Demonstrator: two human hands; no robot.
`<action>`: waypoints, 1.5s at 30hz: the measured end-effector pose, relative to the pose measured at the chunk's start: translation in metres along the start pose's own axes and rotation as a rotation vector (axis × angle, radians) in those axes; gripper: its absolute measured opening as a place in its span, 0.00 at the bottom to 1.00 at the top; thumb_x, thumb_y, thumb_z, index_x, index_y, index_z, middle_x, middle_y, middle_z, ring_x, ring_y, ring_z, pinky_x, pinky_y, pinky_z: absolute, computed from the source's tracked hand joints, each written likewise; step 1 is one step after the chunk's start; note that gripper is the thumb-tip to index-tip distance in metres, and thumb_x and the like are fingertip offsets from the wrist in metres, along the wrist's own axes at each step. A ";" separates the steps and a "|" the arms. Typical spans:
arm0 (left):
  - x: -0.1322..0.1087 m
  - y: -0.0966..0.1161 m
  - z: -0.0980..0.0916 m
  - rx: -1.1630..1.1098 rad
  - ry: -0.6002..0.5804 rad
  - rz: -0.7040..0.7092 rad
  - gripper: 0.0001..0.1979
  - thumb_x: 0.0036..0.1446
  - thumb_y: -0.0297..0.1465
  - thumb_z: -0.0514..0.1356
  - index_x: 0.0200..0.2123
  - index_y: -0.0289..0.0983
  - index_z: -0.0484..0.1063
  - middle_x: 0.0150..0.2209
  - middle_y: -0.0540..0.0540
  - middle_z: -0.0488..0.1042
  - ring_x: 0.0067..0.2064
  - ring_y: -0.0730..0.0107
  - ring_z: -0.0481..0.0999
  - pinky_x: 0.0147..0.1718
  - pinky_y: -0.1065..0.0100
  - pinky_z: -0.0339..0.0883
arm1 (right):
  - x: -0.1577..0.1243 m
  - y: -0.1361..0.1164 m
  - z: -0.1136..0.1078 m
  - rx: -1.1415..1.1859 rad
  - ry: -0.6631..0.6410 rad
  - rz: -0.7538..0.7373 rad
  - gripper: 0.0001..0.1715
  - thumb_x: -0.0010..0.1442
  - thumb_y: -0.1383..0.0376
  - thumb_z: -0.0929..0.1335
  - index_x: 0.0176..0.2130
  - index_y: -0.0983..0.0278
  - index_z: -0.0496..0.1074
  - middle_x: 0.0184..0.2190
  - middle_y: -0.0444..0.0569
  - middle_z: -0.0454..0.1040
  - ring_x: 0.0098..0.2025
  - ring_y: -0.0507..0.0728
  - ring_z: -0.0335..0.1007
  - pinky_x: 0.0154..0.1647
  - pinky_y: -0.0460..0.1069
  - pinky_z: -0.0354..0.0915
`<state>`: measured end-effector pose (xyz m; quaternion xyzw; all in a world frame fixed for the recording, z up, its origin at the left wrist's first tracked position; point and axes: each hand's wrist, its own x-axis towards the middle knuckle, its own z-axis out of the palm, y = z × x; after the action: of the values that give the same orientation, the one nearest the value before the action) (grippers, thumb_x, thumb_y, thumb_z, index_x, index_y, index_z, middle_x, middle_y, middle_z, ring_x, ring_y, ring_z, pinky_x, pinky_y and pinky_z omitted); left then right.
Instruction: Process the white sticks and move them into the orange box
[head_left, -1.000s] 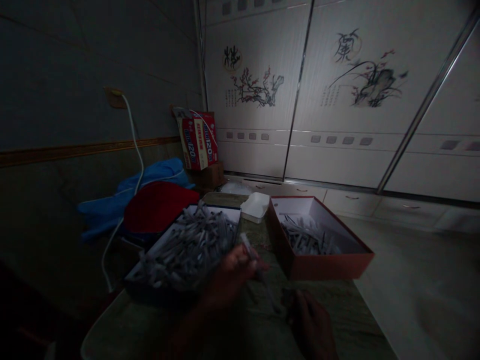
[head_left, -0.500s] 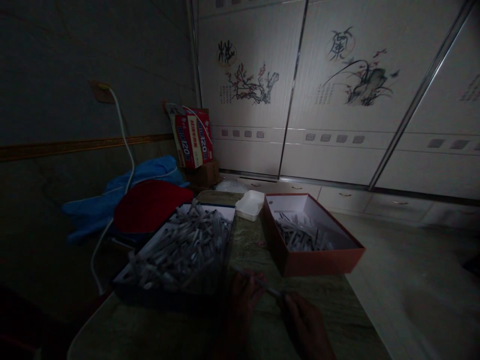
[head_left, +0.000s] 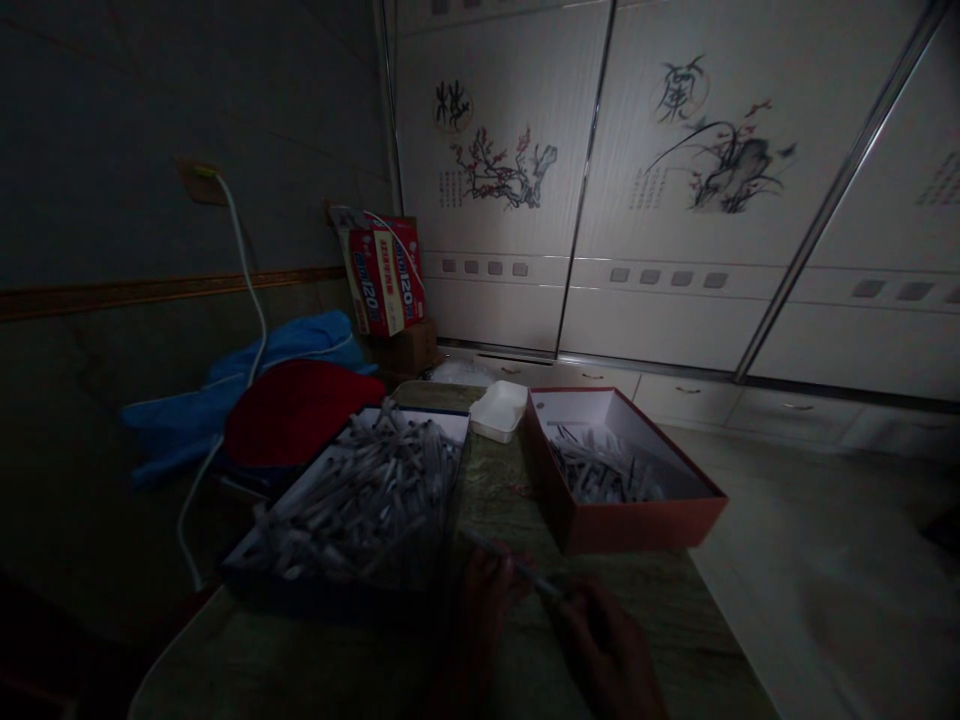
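In the dim head view, a thin, pale, pen-like tube [head_left: 538,579] slants between my two hands above the table. My left hand [head_left: 486,595] is closed around its middle, thumb and fingers pinching it. Its right end meets the closed fingers of my right hand [head_left: 611,640]; the fingertips there are dark. Left of my hands, a dark-rimmed box [head_left: 330,598] is heaped with many similar thin pieces [head_left: 375,490]. An orange-red box [head_left: 637,525] to the right holds a smaller pile of slim pieces [head_left: 600,468].
A small white tray [head_left: 500,410] stands between the boxes at the back of the green-patterned table [head_left: 495,480]. Red cloth [head_left: 300,410] and a blue bag [head_left: 300,340] lie left, crossed by a white cable [head_left: 244,260]. Printed cartons [head_left: 384,275] stand by the wardrobe doors [head_left: 495,220].
My right hand has shifted very slightly at the tube's right end. My left hand keeps its pinch, and the boxes stay where they were.
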<state>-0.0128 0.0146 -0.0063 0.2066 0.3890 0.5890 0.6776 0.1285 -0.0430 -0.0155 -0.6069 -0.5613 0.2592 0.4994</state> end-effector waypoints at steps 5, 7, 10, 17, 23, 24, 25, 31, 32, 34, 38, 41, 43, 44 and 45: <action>0.003 -0.003 -0.002 0.005 -0.037 0.006 0.22 0.29 0.35 0.73 0.29 0.37 0.68 0.27 0.47 0.78 0.36 0.53 0.80 0.34 0.58 0.74 | 0.001 0.007 -0.002 -0.063 -0.007 -0.026 0.25 0.56 0.45 0.61 0.30 0.60 0.74 0.28 0.50 0.77 0.29 0.58 0.72 0.31 0.47 0.67; 0.004 -0.004 -0.004 -0.018 -0.027 0.017 0.22 0.29 0.34 0.73 0.29 0.38 0.69 0.28 0.48 0.78 0.36 0.54 0.80 0.35 0.57 0.74 | 0.001 0.007 -0.001 -0.078 -0.004 -0.029 0.26 0.56 0.44 0.61 0.31 0.60 0.74 0.28 0.50 0.77 0.29 0.58 0.72 0.32 0.47 0.67; 0.003 -0.004 -0.005 -0.045 -0.024 0.039 0.21 0.31 0.34 0.73 0.30 0.38 0.70 0.30 0.48 0.78 0.37 0.55 0.80 0.36 0.57 0.74 | 0.000 0.003 0.003 -0.094 0.012 -0.008 0.28 0.55 0.42 0.60 0.34 0.60 0.74 0.27 0.49 0.77 0.28 0.57 0.72 0.31 0.47 0.67; 0.006 -0.007 -0.009 -0.076 -0.077 0.020 0.19 0.33 0.33 0.73 0.29 0.37 0.70 0.28 0.48 0.79 0.35 0.57 0.80 0.35 0.59 0.75 | -0.003 0.001 0.007 -0.106 0.092 -0.020 0.29 0.56 0.41 0.57 0.28 0.57 0.74 0.24 0.48 0.77 0.26 0.57 0.72 0.29 0.46 0.65; 0.010 -0.013 -0.012 -0.117 -0.034 0.005 0.21 0.31 0.32 0.73 0.30 0.37 0.70 0.30 0.47 0.79 0.36 0.53 0.80 0.35 0.56 0.75 | -0.002 0.007 0.005 -0.144 0.071 -0.035 0.30 0.57 0.41 0.57 0.33 0.59 0.74 0.25 0.48 0.77 0.27 0.57 0.73 0.30 0.46 0.66; 0.009 -0.012 -0.012 -0.114 -0.031 0.003 0.21 0.31 0.32 0.73 0.31 0.37 0.70 0.30 0.47 0.79 0.36 0.53 0.80 0.34 0.56 0.75 | -0.002 0.008 0.004 -0.137 0.054 -0.055 0.31 0.58 0.41 0.56 0.31 0.58 0.74 0.25 0.49 0.77 0.27 0.57 0.73 0.30 0.46 0.66; 0.009 -0.011 -0.011 -0.111 -0.024 0.006 0.21 0.30 0.32 0.73 0.30 0.37 0.70 0.30 0.47 0.79 0.35 0.54 0.80 0.34 0.57 0.75 | -0.001 0.009 0.003 -0.128 0.016 -0.066 0.31 0.59 0.42 0.56 0.28 0.59 0.74 0.23 0.49 0.76 0.26 0.56 0.72 0.29 0.45 0.65; 0.006 -0.006 -0.007 -0.088 -0.047 0.011 0.19 0.31 0.32 0.73 0.28 0.36 0.71 0.28 0.48 0.79 0.35 0.55 0.80 0.34 0.57 0.75 | 0.000 0.004 0.003 -0.088 -0.003 -0.018 0.25 0.57 0.44 0.60 0.32 0.60 0.72 0.24 0.46 0.76 0.26 0.56 0.72 0.29 0.45 0.65; 0.006 -0.006 -0.007 -0.081 -0.059 0.011 0.19 0.32 0.33 0.73 0.29 0.36 0.71 0.29 0.47 0.80 0.35 0.56 0.80 0.35 0.57 0.75 | -0.001 0.003 0.003 -0.088 0.023 -0.022 0.26 0.58 0.44 0.59 0.31 0.59 0.73 0.23 0.46 0.75 0.26 0.56 0.72 0.29 0.45 0.65; 0.006 -0.005 -0.007 -0.057 -0.070 0.016 0.19 0.33 0.33 0.73 0.29 0.36 0.71 0.28 0.46 0.80 0.35 0.56 0.80 0.35 0.57 0.75 | -0.002 0.001 0.003 -0.086 0.054 -0.038 0.27 0.59 0.45 0.58 0.27 0.58 0.73 0.22 0.46 0.75 0.24 0.56 0.70 0.28 0.45 0.65; 0.004 -0.005 -0.007 -0.059 -0.069 0.024 0.19 0.33 0.33 0.73 0.29 0.36 0.71 0.29 0.46 0.79 0.36 0.55 0.80 0.35 0.57 0.75 | -0.002 0.002 0.003 -0.074 0.028 -0.016 0.23 0.57 0.45 0.61 0.30 0.59 0.72 0.20 0.45 0.73 0.22 0.54 0.68 0.24 0.45 0.63; 0.003 -0.004 -0.006 -0.080 -0.078 0.013 0.19 0.32 0.34 0.73 0.29 0.36 0.71 0.29 0.46 0.80 0.36 0.55 0.80 0.36 0.56 0.74 | -0.002 0.002 0.003 -0.080 0.010 0.000 0.22 0.56 0.46 0.63 0.34 0.59 0.73 0.22 0.45 0.74 0.24 0.55 0.69 0.25 0.45 0.63; 0.002 -0.004 -0.005 -0.082 -0.057 0.013 0.20 0.31 0.33 0.73 0.29 0.36 0.71 0.29 0.45 0.79 0.37 0.53 0.80 0.35 0.56 0.74 | -0.002 0.002 0.001 -0.066 0.032 -0.037 0.23 0.57 0.46 0.61 0.31 0.58 0.74 0.23 0.46 0.74 0.24 0.55 0.69 0.28 0.46 0.64; 0.001 -0.003 -0.005 -0.083 -0.045 0.018 0.21 0.30 0.33 0.73 0.29 0.36 0.71 0.30 0.45 0.79 0.37 0.53 0.80 0.35 0.56 0.74 | -0.002 0.002 0.001 -0.057 0.032 -0.056 0.24 0.59 0.46 0.59 0.28 0.58 0.73 0.22 0.46 0.73 0.24 0.55 0.68 0.28 0.46 0.64; 0.002 -0.003 -0.005 -0.082 -0.041 0.020 0.21 0.30 0.33 0.73 0.30 0.36 0.71 0.30 0.45 0.79 0.37 0.52 0.80 0.35 0.56 0.74 | -0.002 0.002 0.001 -0.051 0.021 -0.066 0.25 0.60 0.46 0.58 0.27 0.58 0.72 0.20 0.46 0.72 0.22 0.55 0.67 0.27 0.46 0.63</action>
<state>-0.0144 0.0145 -0.0123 0.1946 0.3484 0.6068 0.6874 0.1282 -0.0446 -0.0184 -0.6034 -0.5820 0.2218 0.4980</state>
